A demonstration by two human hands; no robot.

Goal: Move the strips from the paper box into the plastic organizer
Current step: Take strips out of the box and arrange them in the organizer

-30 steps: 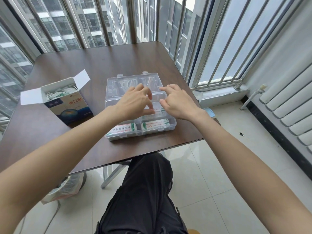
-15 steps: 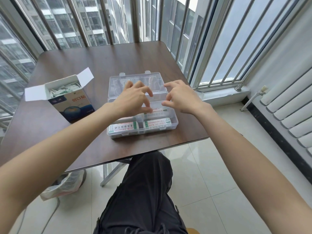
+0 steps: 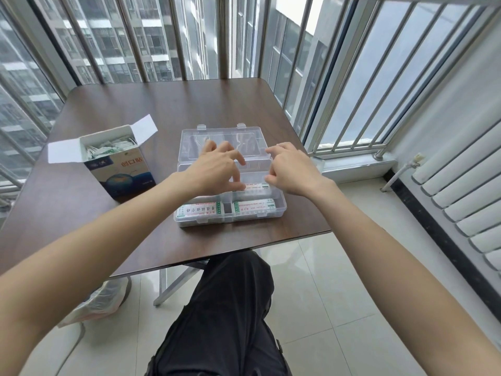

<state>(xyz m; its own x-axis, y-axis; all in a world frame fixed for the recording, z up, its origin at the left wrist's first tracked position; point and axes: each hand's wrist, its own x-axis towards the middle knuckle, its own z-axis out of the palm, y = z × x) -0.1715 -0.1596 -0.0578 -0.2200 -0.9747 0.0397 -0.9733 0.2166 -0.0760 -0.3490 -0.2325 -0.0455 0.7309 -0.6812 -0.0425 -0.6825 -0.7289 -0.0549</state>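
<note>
Dark brown wooden surface (image 3: 135,104) sits right up against barred windows (image 3: 151,36), apartment blocks outside. White radiator (image 3: 461,191) along the right wall, pale tiled floor (image 3: 339,308), and a crumpled plastic bag (image 3: 95,305) on it under the near left edge. Black trousers (image 3: 230,321) fill the near middle.

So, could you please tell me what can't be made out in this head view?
- Middle row of the organizer: the left hand and right hand cover it, so its contents and their grip on the strip are unclear.
- How many strips remain in the box: only the top layer shows past its walls.
- Print on the front strips: too small to read.
- Table: its near left corner is behind the left forearm.
</note>
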